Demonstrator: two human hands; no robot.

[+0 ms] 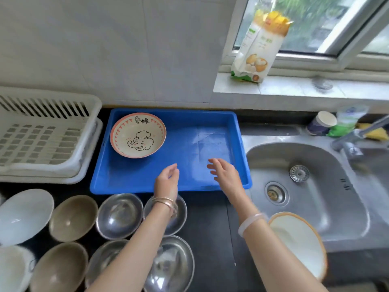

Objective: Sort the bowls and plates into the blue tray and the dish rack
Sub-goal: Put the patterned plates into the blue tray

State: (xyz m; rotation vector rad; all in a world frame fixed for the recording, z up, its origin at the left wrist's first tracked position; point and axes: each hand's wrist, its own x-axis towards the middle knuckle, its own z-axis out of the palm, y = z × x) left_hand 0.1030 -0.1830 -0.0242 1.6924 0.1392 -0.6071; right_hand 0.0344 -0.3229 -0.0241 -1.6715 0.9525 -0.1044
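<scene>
The blue tray [185, 116] sits on the dark counter, and a cream bowl with an elephant drawing [137, 135] lies in its far left corner. The white dish rack [47, 133] stands to the tray's left with nothing in it. My left hand [167, 182] hovers over the tray's near edge, fingers loosely curled and holding nothing. My right hand [226, 174] is over the tray's near right part, fingers spread and bare. In front of the tray lie several bowls: a white one [24, 216], a brown one [73, 218], and steel ones [120, 216].
A steel sink [305, 190] with a tap [357, 133] lies to the right. A white plate with an orange rim [299, 241] rests at the sink's near edge. A paper cup [322, 123] and a bag on the windowsill [260, 47] stand behind.
</scene>
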